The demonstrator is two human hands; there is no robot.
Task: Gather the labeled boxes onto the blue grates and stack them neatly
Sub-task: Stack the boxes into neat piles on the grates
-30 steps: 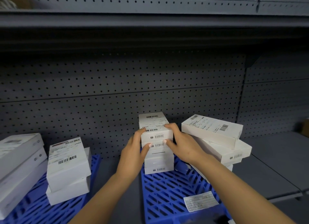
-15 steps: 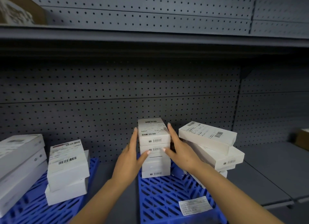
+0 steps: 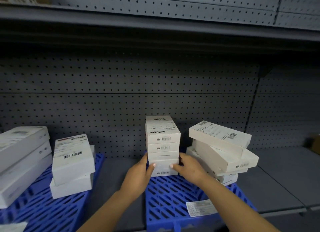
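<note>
Two blue grates are lying on the grey shelf (image 3: pixel 117 176) — the left grate (image 3: pixel 43 212) and the right grate (image 3: pixel 173 197). The left one is carrying a far-left stack (image 3: pixel 20 160) of three large white boxes and a second stack (image 3: pixel 72 165) of two labelled boxes, the upper one sitting askew. On the right grate, a centre stack (image 3: pixel 162 145) of four small boxes is standing upright and squared, and just beside it on the right an untidy pile (image 3: pixel 221 150) of about four boxes is leaning; its lower boxes are partly hidden. A loose paper label (image 3: pixel 200 208) is lying at the near right of that grate.

The left hand (image 3: pixel 138 176) and right hand (image 3: pixel 188 171) are clasping the bottom of the centre stack from either side — thumbs pressing its near face, fingers reaching round the sides, mostly out of sight.
</note>
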